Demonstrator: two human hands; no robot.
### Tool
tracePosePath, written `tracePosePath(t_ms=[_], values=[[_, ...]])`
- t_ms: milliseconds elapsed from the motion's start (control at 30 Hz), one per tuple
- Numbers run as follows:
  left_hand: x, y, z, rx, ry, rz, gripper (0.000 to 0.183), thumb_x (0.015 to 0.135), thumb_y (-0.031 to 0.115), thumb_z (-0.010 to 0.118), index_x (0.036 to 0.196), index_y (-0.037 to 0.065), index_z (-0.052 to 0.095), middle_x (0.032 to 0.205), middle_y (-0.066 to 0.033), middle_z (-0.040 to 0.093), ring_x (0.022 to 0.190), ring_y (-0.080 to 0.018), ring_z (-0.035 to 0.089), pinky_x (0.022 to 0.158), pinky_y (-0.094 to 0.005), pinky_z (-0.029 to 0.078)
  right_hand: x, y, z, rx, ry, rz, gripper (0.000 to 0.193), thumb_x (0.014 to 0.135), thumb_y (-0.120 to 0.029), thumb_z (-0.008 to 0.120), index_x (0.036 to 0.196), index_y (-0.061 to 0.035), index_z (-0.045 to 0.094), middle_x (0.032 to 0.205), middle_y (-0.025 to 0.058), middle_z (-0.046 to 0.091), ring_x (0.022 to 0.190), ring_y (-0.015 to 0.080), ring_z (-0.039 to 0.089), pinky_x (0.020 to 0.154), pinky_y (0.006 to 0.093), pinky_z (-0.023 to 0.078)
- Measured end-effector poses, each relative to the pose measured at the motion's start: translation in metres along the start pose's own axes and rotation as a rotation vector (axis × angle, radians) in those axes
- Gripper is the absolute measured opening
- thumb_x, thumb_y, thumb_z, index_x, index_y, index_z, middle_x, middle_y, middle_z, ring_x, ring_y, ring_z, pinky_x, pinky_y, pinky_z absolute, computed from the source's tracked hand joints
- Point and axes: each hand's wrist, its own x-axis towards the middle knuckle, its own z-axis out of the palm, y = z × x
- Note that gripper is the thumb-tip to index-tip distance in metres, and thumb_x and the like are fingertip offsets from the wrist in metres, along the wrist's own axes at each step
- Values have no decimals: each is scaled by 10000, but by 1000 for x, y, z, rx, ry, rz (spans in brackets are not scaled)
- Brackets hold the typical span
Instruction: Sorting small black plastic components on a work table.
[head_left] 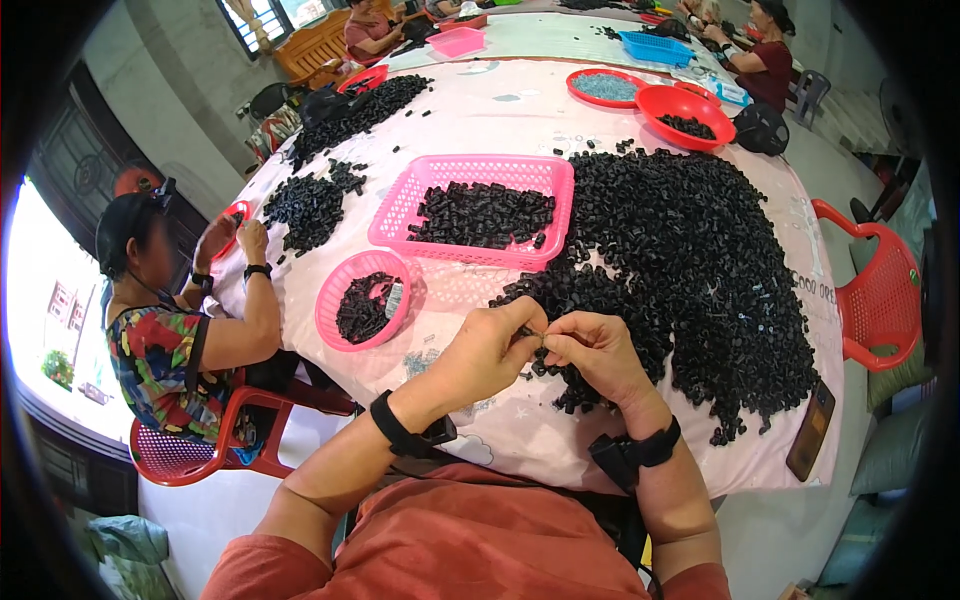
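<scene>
"Head view, looking down: what does each hand have?"

"Left hand [490, 348] and right hand [596, 352] meet in front of the person's chest, each pinching with thumb and forefinger. Between their fingertips is a small dark piece [541, 339], mostly hidden, so its exact shape cannot be told."

"Why hold it that way?"

"Probably because it is so small: a fingertip pinch from both sides steadies it, where a whole palm would cover it."

"And the big pile of black pieces [695, 270]?"

"It spreads over the cloth-covered surface [500, 120], just beyond the hands and out to their right, seemingly so that loose pieces lie within easy reach."

"Then the baskets?"

"A rectangular pink basket [470, 254] stands left of the pile, its low walls keeping more black pieces together. Nearer the left forearm, a round pink basket [348, 342] holds dark pieces and something pale at its right side; separate containers likely stop the lots mixing."

"What about the phone [811, 432]?"

"It lies near the surface's right edge, beside the pile, perhaps to stay out of the hands' way."
</scene>
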Motion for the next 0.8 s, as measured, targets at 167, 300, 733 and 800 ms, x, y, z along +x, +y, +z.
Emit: tracePosePath(t_ms=[167,300,733,800], values=[[0,-6,-2,-183,-61,-141,58,925,13,598,977,11,572,733,-30,614,652,-90,595,570,-246,471,0,0,0,8,-7,-2,96,892,-45,686,974,-3,714,847,9,699,753,71,648,706,212,525],[0,-6,-5,-152,-49,-166,49,935,19,592,974,9,565,739,-32,604,652,-84,590,565,-243,466,1,2,1,41,19,-71,126,882,-13,685,1004,3,712,880,21,706,798,83,665,739,221,537],[4,-6,-6,-69,-53,-84,41,933,43,584,943,8,567,680,-46,601,583,-96,552,529,-265,439,3,4,0,85,-26,-35,218,868,26,676,1086,24,669,968,46,715,865,100,675,788,236,542],[3,-3,-5,-46,-30,-18,43,931,48,584,937,8,570,674,-51,603,579,-99,552,528,-268,439,3,7,1,85,-27,-33,228,859,34,675,1087,26,666,978,44,715,877,87,666,791,228,534]])
